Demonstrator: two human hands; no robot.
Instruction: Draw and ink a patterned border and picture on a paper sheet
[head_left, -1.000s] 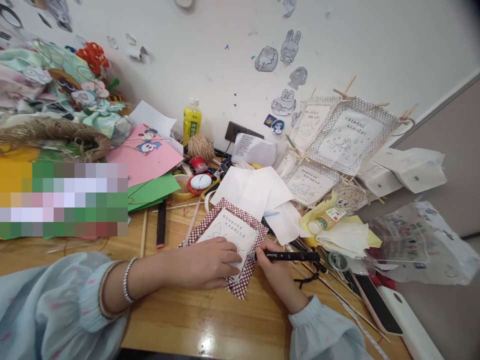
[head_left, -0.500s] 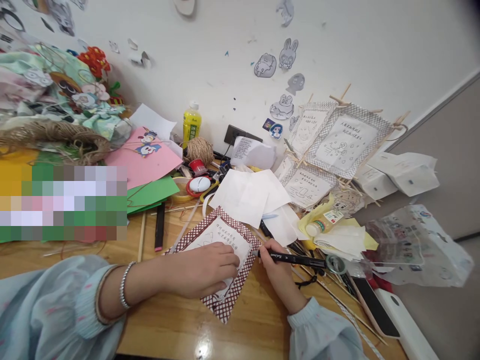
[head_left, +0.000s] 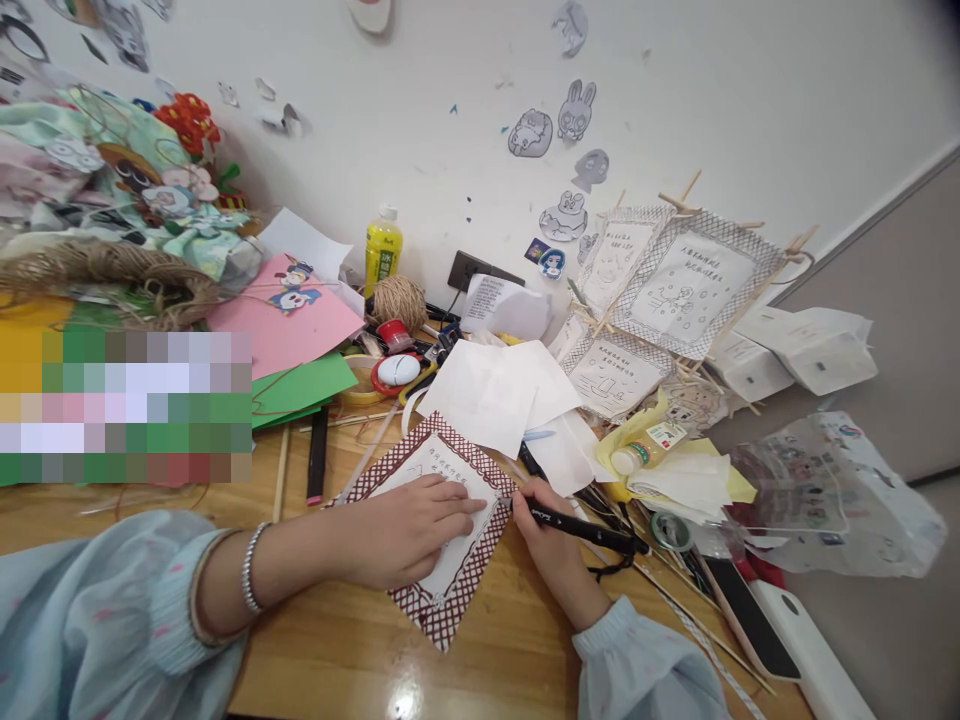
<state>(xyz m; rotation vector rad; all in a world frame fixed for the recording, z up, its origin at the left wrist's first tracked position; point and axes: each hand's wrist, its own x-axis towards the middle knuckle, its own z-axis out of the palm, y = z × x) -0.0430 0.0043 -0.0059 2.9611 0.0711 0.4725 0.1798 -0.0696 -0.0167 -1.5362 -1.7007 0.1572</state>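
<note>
A square paper sheet (head_left: 442, 590) with a dark red lattice border and a line drawing lies on the wooden table (head_left: 352, 650). My left hand (head_left: 405, 530) lies flat on it, fingers stretched out, pinning it down. My right hand (head_left: 544, 535) grips a black marker pen (head_left: 581, 528), its tip touching the sheet's right border. A silver bracelet (head_left: 251, 568) is on my left wrist.
White paper sheets (head_left: 499, 385), a glue bottle (head_left: 641, 450), a tape roll (head_left: 671, 530), a ball of twine (head_left: 400, 298), a yellow drink bottle (head_left: 383, 247), coloured card (head_left: 300, 385) and a black pen (head_left: 317, 455) crowd the table. Framed paper squares on sticks (head_left: 686, 285) lean at the wall.
The sheet has turned and slid toward me under my left hand. My right hand has tilted the marker and kept its tip at the sheet's right border.
</note>
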